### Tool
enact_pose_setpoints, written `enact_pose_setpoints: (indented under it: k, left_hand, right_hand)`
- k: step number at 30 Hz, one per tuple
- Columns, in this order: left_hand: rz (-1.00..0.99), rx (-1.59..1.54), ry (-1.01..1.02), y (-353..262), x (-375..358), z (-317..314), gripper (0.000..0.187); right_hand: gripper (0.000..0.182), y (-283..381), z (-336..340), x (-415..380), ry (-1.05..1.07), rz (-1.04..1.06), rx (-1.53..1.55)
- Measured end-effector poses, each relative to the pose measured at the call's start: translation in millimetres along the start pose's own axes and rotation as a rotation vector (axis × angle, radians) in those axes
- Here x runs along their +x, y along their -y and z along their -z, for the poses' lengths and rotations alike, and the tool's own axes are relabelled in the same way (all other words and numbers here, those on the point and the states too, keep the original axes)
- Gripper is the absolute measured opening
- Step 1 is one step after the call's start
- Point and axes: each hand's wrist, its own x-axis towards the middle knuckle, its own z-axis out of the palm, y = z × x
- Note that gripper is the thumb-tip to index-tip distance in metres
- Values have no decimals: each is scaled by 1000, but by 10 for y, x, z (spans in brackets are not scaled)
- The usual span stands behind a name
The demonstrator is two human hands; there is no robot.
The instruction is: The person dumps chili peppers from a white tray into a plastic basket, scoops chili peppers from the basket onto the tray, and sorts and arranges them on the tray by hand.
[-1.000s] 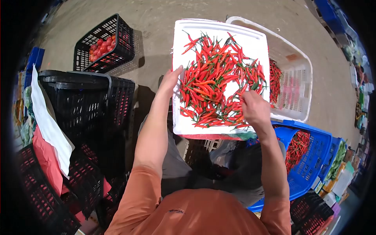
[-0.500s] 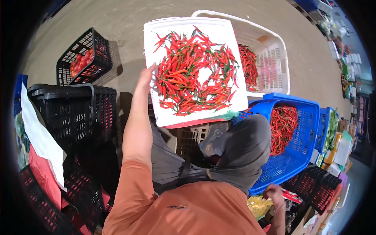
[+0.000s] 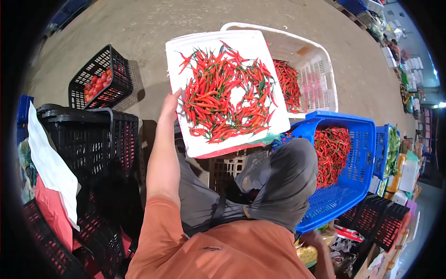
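White foam rectangular tray (image 3: 280,118), low raised rim, sits tilted over the lap at centre; loose slim red chillies with green stems (image 3: 206,100) spread across it. Pile stops short of the rim on all sides, white strip widest along far edge and near right corner; small white gap mid-right in the pile. Red layer (image 3: 223,151) shows under the near edge, green plastic (image 3: 269,138) at near right. What bears the underside is hidden.

Left hand (image 3: 172,103) clamped on tray's left edge, thumb up by the rim, other fingers out of sight below. Right hand (image 3: 312,239) well apart from tray, near right, just beside a yellow plastic bag (image 3: 306,255); blurred and dim, can't tell if fingers are apart or together.

Far right: white slotted plastic basket (image 3: 320,88), chillies inside, partly covered by tray. Right: blue slotted plastic basket (image 3: 364,158), chillies toward its left end, just beside grey-trousered knee (image 3: 290,181); little room between knee and basket. Left: tall black plastic crate (image 3: 88,139), narrow gap to the left forearm. Far left: black slotted crate (image 3: 121,74) with round red produce (image 3: 97,85). Widest open room: brown-grey floor (image 3: 153,42) beyond tray's far edge and far left.
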Motion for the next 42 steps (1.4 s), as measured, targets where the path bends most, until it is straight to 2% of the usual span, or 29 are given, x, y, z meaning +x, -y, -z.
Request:
enact_pose_setpoints:
  k: [1, 2, 3, 4, 5, 6, 7, 9, 10, 11, 12, 13, 16, 20, 23, 27, 29, 31, 33, 34, 36, 37, 39, 42]
  left_hand:
    - [-22, 17, 3, 0, -25, -8, 65]
    - [-23, 13, 1, -22, -80, -44, 66]
    - [-22, 7, -2, -46, -99, -57, 68]
    - [-34, -1, 35, 57, 45, 22, 70]
    - [-11, 20, -1, 41, 63, 25, 69]
    - [12, 39, -37, 44, 46, 13, 69]
    - [-19, 45, -59, -45, -90, -56, 66]
    - [34, -8, -69, -247, -328, -176, 61]
    - [3, -21, -53, -213, -284, -151, 56]
    - [-30, -44, -39, -170, -240, -131, 54]
    - [17, -28, -33, -408, -473, -234, 54]
    - [2, -16, -37, -384, -428, -199, 54]
    - [-4, 72, -68, -377, -335, -170, 57]
    - [66, 140, -133, -655, -531, -307, 57]
    - [-2, 41, -28, -512, -366, -193, 49]
    - [2, 85, -38, -352, -252, -101, 47]
    - [3, 112, -47, -345, -251, -124, 44]
    - [-8, 90, -47, -370, -281, -181, 44]
    - [-29, 114, -61, -365, -288, -182, 48]
    - [-30, 117, -63, -360, -294, -175, 48]
    - [-43, 102, -44, -354, -291, -162, 50]
    - [-45, 102, -39, -349, -282, -158, 52]
    - [-45, 110, -38, -331, -262, -145, 55]
    - [-37, 102, -59, -358, -296, -198, 56]
  right_hand:
    - [11, 570, 142, -196, -95, 172, -95]
    - [11, 634, 307, -66, -229, 519, 101]
    - [12, 1316, 382, -244, -394, 535, -94]
    - [12, 1849, 428, -340, -467, 701, -61]
    - [12, 2416, 401, -460, -664, 840, -196]
    - [12, 2864, 418, -476, -745, 902, -236]
    - [11, 3304, 346, -496, -762, 1056, -236]
    - [14, 4012, 208, -276, -668, 1164, -254]
    - [20, 4342, 148, -36, -659, 1154, -392]
    - [22, 4662, -26, 172, -687, 1344, -474]
    - [31, 4985, -259, 178, -551, 1264, -451]
    - [39, 5214, -458, 397, -604, 1428, -540]
    - [56, 5771, -1159, 494, -680, 1621, -750]
    - [60, 5996, -1681, 440, -649, 1662, -1047]
    - [57, 5980, -1600, 788, -642, 1690, -1041]
    - [56, 5774, -1436, 784, -674, 1658, -1135]
    - [56, 5668, -1392, 775, -615, 1613, -1164]
    - [51, 5616, -1381, 790, -618, 1666, -1048]
    - [45, 5645, -1350, 790, -446, 1762, -665]
    - [42, 5679, -1320, 790, -495, 1772, -583]
    - [44, 5741, -1237, 834, -678, 1713, -510]
    - [47, 5766, -1199, 849, -802, 1606, -556]
    - [52, 5808, -1163, 915, -700, 1427, -515]
    - [63, 5808, -1271, 922, -726, 1400, -623]
